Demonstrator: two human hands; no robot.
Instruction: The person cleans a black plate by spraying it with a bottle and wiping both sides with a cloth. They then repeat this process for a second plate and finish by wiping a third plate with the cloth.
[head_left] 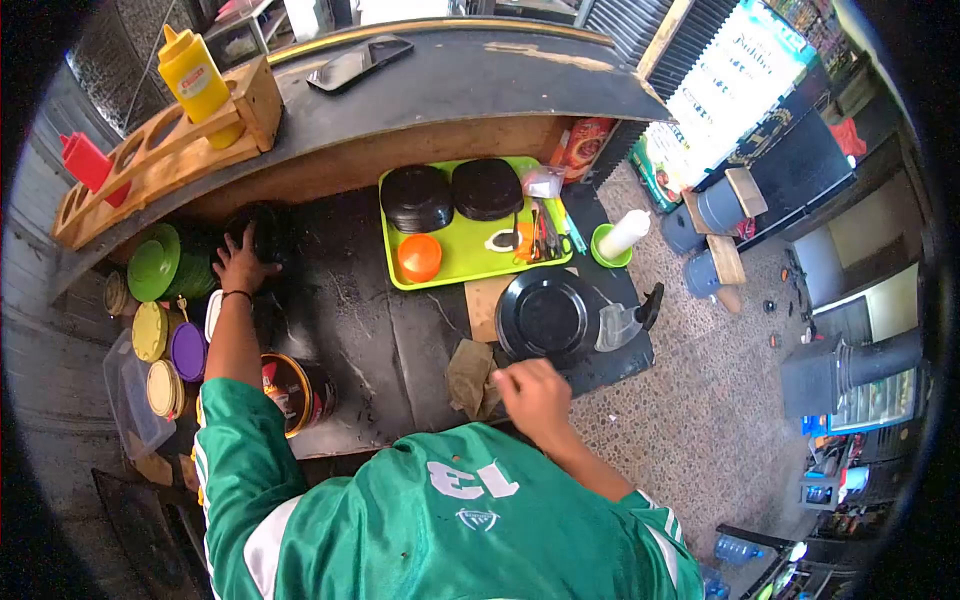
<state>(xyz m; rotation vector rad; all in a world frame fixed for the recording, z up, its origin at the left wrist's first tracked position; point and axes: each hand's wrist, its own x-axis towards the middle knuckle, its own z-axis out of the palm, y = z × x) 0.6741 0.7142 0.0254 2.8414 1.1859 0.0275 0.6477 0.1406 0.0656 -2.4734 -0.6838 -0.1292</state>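
My left hand (243, 265) reaches to the left back of the black counter. Its fingers are spread over a dark item (262, 228) that blends into the shadow; whether it grips that item is not clear. Beside it stand green plates (155, 265). My right hand (535, 395) is curled at the front edge, close to a folded brown cloth (470, 378) and just below a black plate (545, 315). The inside of its fingers is hidden, so I cannot see whether it touches the cloth. A clear plastic item with a black handle (622, 325) lies right of the plate.
A lime-green tray (440, 275) holds black containers (417, 198), an orange bowl (419, 257) and utensils. A white squeeze bottle (627, 232) stands at right. Lidded tubs (188, 350) and a bucket (290, 395) crowd the left. Sauce bottles (195, 80) sit in a wooden rack above.
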